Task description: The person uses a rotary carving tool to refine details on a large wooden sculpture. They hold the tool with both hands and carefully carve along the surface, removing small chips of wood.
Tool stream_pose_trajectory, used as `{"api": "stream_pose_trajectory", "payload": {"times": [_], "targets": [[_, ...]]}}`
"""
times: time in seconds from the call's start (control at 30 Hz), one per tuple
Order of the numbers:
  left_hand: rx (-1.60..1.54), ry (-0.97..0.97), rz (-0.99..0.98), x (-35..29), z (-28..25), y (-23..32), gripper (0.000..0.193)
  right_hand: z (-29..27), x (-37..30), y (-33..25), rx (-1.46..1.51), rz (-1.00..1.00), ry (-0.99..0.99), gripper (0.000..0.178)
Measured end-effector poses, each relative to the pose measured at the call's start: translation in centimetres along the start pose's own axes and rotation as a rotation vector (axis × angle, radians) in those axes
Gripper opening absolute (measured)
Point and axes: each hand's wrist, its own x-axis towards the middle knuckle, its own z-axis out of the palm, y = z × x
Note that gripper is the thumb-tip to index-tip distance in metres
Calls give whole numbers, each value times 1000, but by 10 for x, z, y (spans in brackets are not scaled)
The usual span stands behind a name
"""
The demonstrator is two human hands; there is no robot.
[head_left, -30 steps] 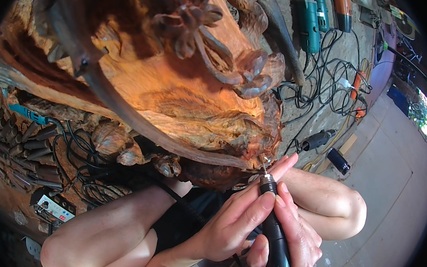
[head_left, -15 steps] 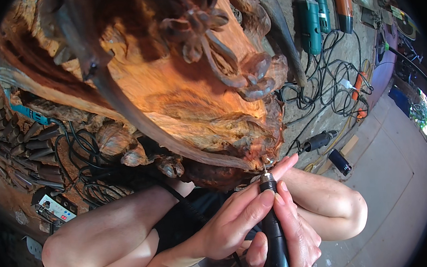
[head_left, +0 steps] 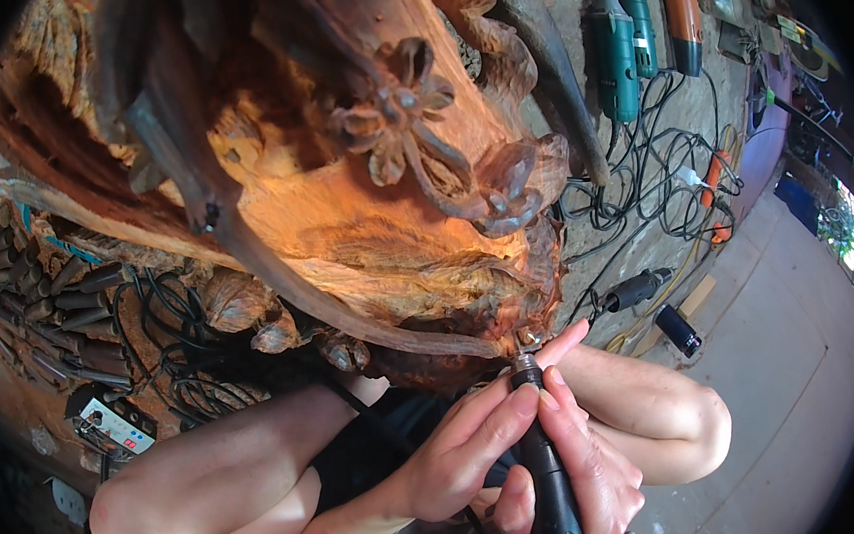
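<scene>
A black rotary carving handpiece (head_left: 547,478) points away from me, its metal collar and small bit meeting the near right edge of a big reddish-brown wood carving (head_left: 341,188). My right hand (head_left: 595,470) is closed round the handpiece from the right, one finger reaching past the collar toward the wood. From the left, my left hand (head_left: 466,450) grips it too, thumb near its front end. The fingers under the tool are partly hidden. Carved flowers (head_left: 399,103) and a long curved stem (head_left: 320,306) stand out from the wood's surface.
Green power tools (head_left: 616,61) and an orange one (head_left: 680,11) lie at the far right, among tangled black cables (head_left: 655,174). A black cylinder (head_left: 678,331) rests on the right floor. To the left are wood pieces (head_left: 79,304) and a control box (head_left: 113,422).
The handpiece's tip has shifted slightly left and nearer to me along the carving's edge. Both hands keep their grip. The whole view has shifted slightly.
</scene>
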Motion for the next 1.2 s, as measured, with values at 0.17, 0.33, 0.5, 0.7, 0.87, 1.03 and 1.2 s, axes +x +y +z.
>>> {"api": "stream_pose_trajectory", "payload": {"times": [0.17, 0.33, 0.5, 0.7, 0.87, 1.03, 1.2], "targets": [[113, -84, 35, -1, -2, -2, 61, 19, -7, -3, -387, 0, 233, 17], [213, -29, -17, -4, 8, -5, 56, 11, -12, 9, -634, -181, 325, 15], [290, 3, 62, 0, 7, -5, 56, 1, -12, 3, -456, -102, 287, 15], [250, 11, 39, 1, 8, -5, 56, -6, -9, -3, -307, -8, 242, 15], [243, 40, 14, 0, 9, -4, 55, -7, -8, -4, -291, -2, 236, 15], [226, 45, 48, 1, 7, -6, 54, -8, -12, -2, -281, 16, 233, 15], [123, 57, 25, 0, 9, -7, 53, -9, -17, -2, -223, 109, 192, 17]]}}
